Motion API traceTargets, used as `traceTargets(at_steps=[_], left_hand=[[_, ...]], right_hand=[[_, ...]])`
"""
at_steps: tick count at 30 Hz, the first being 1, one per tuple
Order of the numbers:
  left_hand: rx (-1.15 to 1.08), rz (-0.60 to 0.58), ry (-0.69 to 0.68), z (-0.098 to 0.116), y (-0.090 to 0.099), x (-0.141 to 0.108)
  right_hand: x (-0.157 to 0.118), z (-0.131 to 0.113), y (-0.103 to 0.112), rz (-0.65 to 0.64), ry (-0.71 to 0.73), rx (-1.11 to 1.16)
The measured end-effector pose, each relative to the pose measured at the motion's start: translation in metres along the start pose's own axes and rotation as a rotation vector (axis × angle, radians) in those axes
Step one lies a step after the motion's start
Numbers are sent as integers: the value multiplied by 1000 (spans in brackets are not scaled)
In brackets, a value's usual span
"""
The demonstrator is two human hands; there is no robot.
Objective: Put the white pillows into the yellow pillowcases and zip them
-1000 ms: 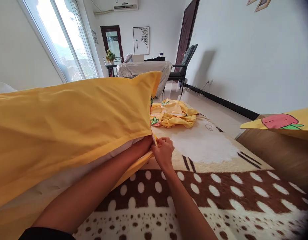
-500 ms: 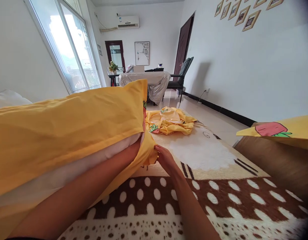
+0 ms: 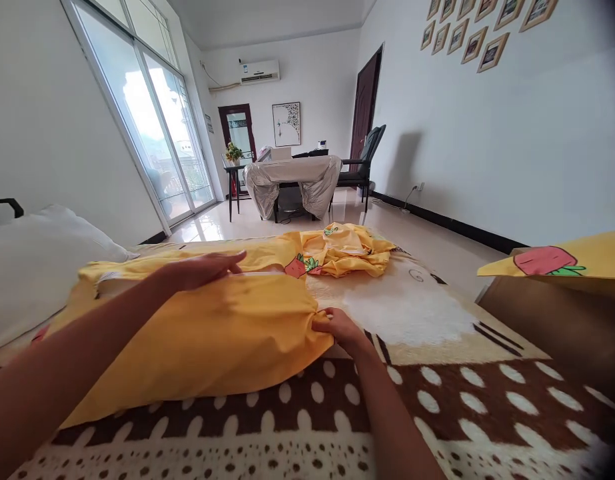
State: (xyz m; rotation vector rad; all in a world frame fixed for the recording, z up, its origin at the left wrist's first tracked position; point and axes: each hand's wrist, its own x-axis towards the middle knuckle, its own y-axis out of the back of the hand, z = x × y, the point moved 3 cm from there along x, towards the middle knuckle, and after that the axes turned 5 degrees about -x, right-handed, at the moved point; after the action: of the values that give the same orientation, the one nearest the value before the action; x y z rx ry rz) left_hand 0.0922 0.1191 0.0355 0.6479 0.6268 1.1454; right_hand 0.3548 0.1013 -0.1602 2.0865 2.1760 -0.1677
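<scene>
A yellow pillowcase (image 3: pixel 207 340) with a pillow in it lies flat before me on the patterned blanket (image 3: pixel 407 313). Along its far side runs the opening, where a strip of white shows. My left hand (image 3: pixel 210 268) is over that opening, fingers stretched out and thumb apart, gripping nothing I can see. At the right end, my right hand (image 3: pixel 341 329) pinches a gathered corner of the pillowcase between thumb and fingers. Just beyond the pillow is a crumpled heap of yellow cloth (image 3: pixel 354 248) with pink and green prints.
A white pillow (image 3: pixel 52 257) is on the left. More yellow printed cloth (image 3: pixel 562 257) drapes over a brown board-like surface (image 3: pixel 552 313) on the right. Farther off stand a covered table (image 3: pixel 292 170) and a dark chair (image 3: pixel 364 160).
My left hand has come out of the pillowcase opening. The pillow, raised and tilted before, now lies flat. My right hand still grips the corner. My view has shifted upward.
</scene>
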Motion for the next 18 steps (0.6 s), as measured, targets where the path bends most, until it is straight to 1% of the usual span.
traceTargets(at_steps=[1, 2, 4, 7, 9, 11, 12, 14, 15, 16, 18], left_hand=[[51, 3, 36, 2, 5, 1], [109, 45, 43, 5, 8, 2], [216, 201, -14, 15, 10, 8], [244, 465, -131, 35, 9, 18], [238, 589, -203, 50, 9, 23], [225, 656, -283, 64, 10, 26], [219, 673, -317, 70, 11, 26], [212, 691, -392, 79, 16, 23], [205, 699, -433, 82, 19, 20], [198, 710, -473, 84, 24, 16], [188, 735, -547, 84, 33, 4]], right_hand=[[-1, -1, -1, -27, 1, -30], [-3, -3, -3, -50, 6, -64], [-6, -8, -14, -78, 32, -145], [-17, -16, -42, -60, 108, -280], [-30, -21, -67, -41, 154, -366], [-47, -27, -94, -72, 185, -460], [-57, -31, -108, -114, 216, -521], [-81, -39, -135, -215, 319, -665], [-94, -44, -147, -243, 369, -705], [-106, -47, -158, -238, 404, -728], [-127, -50, -175, -211, 422, -735]])
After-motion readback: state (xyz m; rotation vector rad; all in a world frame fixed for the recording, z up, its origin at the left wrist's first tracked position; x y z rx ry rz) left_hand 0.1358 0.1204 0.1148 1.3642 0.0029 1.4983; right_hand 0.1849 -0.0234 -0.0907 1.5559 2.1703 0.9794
